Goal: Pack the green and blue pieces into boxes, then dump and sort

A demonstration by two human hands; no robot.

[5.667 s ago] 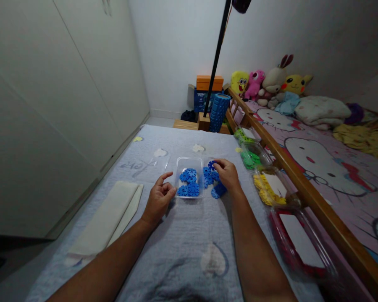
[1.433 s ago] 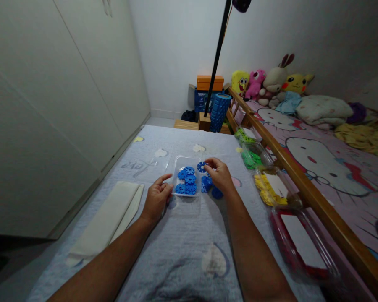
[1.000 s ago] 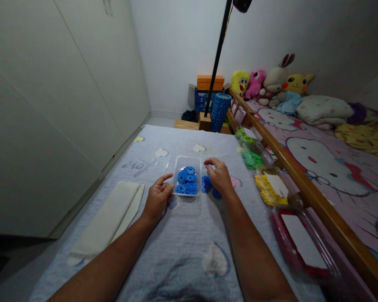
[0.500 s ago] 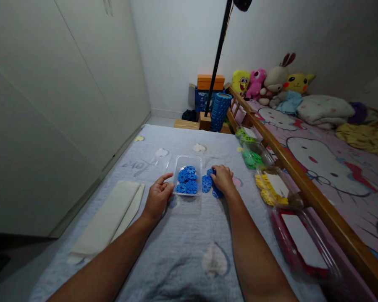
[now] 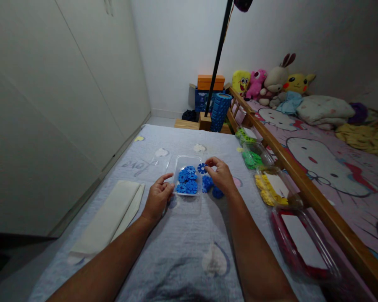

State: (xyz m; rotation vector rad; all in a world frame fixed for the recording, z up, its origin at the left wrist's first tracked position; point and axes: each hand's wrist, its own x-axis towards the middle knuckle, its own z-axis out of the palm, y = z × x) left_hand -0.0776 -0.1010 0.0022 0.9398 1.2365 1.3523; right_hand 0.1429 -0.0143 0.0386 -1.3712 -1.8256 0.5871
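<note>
One clear plastic box (image 5: 188, 160) stands upright near the middle of the cloth-covered counter (image 5: 182, 235), its open top upward, so the blue snowflake discs (image 5: 187, 180) in it remain exposed; they lie overlapping, mostly towards its near end. The left hand (image 5: 157, 195) is at the box's left side, thumb and forefinger parted, lower fingers curled; the position would suit steadying the wall, though whether it bears any weight cannot be determined. The right hand (image 5: 221, 176) holds a single blue disc (image 5: 200, 168) in a narrow pinch of thumb and forefinger, by its right edge, which leaves most of the face and the notched rim unobstructed. That disc is just beside the box's right wall, at the far half. Below the right hand, loose blue discs (image 5: 218, 193) rest on the counter, evidently kept within short reach; their count is partly hidden by the hand. Along the right edge, by the wooden bed rail (image 5: 334, 226), lidded boxes hold yellow pieces (image 5: 266, 193) and green pieces (image 5: 252, 160), apparently grouped by colour. A folded off-white sheet (image 5: 108, 220) lies at left, well apart from the box.
</note>
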